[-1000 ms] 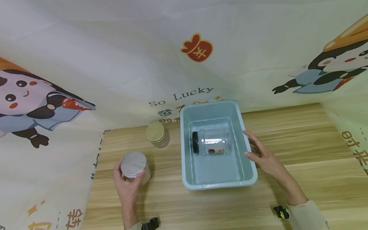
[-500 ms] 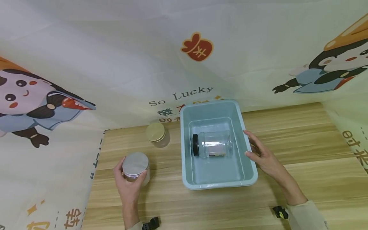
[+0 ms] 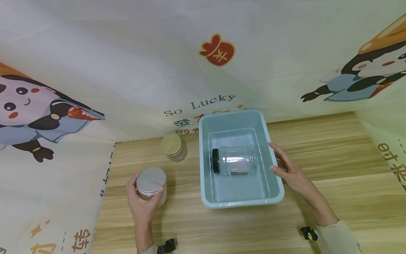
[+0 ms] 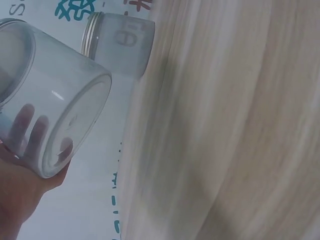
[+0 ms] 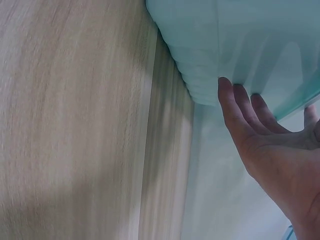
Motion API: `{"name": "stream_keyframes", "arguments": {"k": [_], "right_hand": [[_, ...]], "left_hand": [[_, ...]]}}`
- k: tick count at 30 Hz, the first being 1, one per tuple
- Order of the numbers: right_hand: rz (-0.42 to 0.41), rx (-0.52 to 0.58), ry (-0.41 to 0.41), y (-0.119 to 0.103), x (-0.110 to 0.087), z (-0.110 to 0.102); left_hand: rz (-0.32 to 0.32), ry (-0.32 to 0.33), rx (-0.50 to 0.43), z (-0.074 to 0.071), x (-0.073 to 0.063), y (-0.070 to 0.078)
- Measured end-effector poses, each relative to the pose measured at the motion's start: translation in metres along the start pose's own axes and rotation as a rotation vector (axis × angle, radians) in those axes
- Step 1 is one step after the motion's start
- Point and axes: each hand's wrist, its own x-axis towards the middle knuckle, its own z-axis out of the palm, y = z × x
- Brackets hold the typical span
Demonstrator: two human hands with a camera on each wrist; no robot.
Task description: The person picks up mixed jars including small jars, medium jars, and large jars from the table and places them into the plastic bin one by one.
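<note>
My left hand (image 3: 141, 208) grips a clear jar with a silver screw lid (image 3: 151, 180), thumb on one side and fingers on the other. In the left wrist view the round base of this clear jar (image 4: 75, 122) shows, held off the tabletop. A smaller clear jar with a gold lid (image 3: 171, 144) stands behind it. At the right rim of a light blue plastic basin (image 3: 234, 204) is my right hand (image 3: 293, 176), its thumb at the rim and fingertips against the outer wall. Inside the basin, a clear jar with a black lid (image 3: 236, 159) lies on its side.
The wood-grain table (image 3: 187, 225) runs up to a printed cloth backdrop (image 3: 152, 70) at the back and sides. The basin stands against the back cloth, right of the gold-lidded jar.
The silver-lidded jar has shifted slightly right in my left hand. Inside the basin the black-lidded jar has rolled a little toward me, turning its label down. My right hand stays at the rim.
</note>
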Motion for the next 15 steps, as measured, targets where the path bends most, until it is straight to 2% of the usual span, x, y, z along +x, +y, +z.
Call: {"name": "stream_keyframes", "arguments": {"k": [7, 11, 15], "right_hand": [[0.015, -0.006, -0.01, 0.0, -0.001, 0.0], [0.028, 0.011, -0.019, 0.0, 0.0, 0.0], [0.018, 0.019, -0.018, 0.001, 0.0, 0.0]], "left_hand": [[0.052, -0.018, 0.017, 0.0, 0.0, 0.002], [0.061, -0.03, 0.044, -0.002, 0.002, -0.013], [0.057, -0.056, 0.109, -0.004, 0.004, -0.028]]}}
